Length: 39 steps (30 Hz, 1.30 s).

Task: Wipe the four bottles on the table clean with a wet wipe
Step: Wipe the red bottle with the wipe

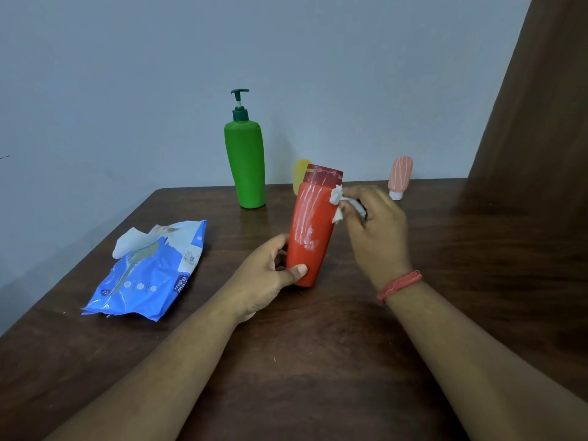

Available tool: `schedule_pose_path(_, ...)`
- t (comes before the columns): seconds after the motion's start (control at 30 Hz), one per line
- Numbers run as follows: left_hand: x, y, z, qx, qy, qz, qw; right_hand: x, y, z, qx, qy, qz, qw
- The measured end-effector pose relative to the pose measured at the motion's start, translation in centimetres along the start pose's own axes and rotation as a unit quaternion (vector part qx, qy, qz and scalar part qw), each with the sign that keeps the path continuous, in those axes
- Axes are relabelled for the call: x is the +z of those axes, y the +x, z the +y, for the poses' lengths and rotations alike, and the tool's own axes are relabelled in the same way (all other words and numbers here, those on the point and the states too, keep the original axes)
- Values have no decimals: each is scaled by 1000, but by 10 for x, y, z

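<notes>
Red bottle (313,230) is off the table, held up mid-frame, long axis near vertical with the top tipped slightly right, dark red cap (324,176) up. Your left hand (270,275) grips it low by the base, thumb across the front, fingers wrapped behind. Your right hand (375,224) has a crumpled wet wipe (338,202) pinched in its fingers, pressed against the bottle's upper right edge just under the cap. White streaks run down the front face, which sits left of the wipe, so my read is the next stroke has to come across and down the long axis, or you rotate the bottle with the left hand to bring that face to the wipe. Right hand is the working one, left is only the fixture. Behind on the dark wood table (318,361): green pump bottle (245,163) upright, a yellow bottle (299,173) mostly hidden behind the red one, pink bottle (400,176) standing cap-down to the right. Blue wipe pack (149,268) lies flat to the left, a sheet poking out of its opening.
</notes>
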State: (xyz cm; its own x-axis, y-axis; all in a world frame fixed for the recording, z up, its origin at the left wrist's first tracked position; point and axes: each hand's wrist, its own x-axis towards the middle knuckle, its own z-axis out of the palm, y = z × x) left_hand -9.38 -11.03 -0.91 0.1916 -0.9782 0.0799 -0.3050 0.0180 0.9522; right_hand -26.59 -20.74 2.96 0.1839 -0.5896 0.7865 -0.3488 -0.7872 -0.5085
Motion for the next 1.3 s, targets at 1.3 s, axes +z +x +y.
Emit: schedule_pose_path(1.3,19,-6,28,76,225,89,967,-17,8,-9,-192,-155,32,968)
